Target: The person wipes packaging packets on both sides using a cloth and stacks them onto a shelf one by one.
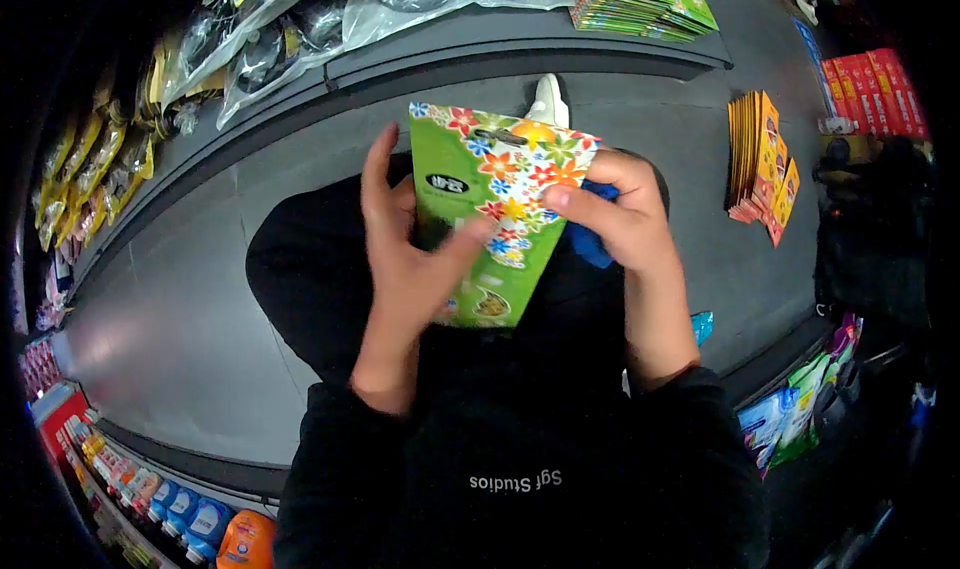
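A flat green packet (pixel 540 231) with a colourful flower print and a hang slot at its top edge is in front of my body. My right hand (pixel 625 209) pinches its right edge, thumb on the front. A bunched blue cloth (pixel 592 244) is tucked under that same hand, behind the packet. At the packet's left side is my left hand (pixel 415 254), slightly blurred, with fingers spread and index finger raised. Its thumb lies across the packet's front; some fingertips are hidden behind it.
Stacked green packets (pixel 650 9) sit on the shelf ledge (pixel 450 54) ahead, beside plastic-wrapped goods (pixel 290 49). Orange packets (pixel 758 164) stand on the floor (pixel 200 309) at right. Bottles (pixel 205 524) line the lower left; bagged goods (pixel 790 414) are lower right.
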